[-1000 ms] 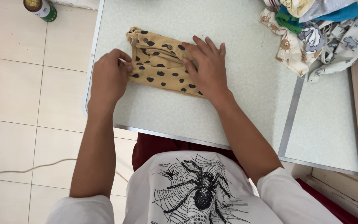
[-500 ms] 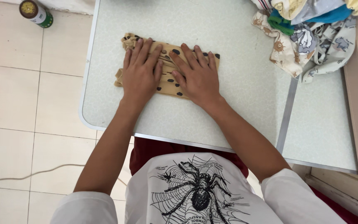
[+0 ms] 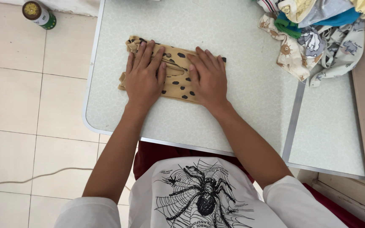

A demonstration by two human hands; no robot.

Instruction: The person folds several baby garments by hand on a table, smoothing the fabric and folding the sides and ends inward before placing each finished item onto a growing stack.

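- White shirt (image 3: pixel 199 198) with a black spider print, bottom centre of the frame; dark red cloth beneath it at the table edge.
- Left hand (image 3: pixel 143 76): flat, fingers spread, palm pressing the left half of the folded garment. A second ago it sat at the garment's left end with fingers curled.
- Right hand (image 3: pixel 208 78): flat, palm down on the right half, grasping nothing; little changed.
- Tan garment with black spots (image 3: pixel 176 69): folded, flat on the pale speckled table (image 3: pixel 241 114), centre frame.
- Pile of mixed clothes (image 3: pixel 317 33), upper right.
- Green can (image 3: pixel 39 14) on the tiled floor, upper left.
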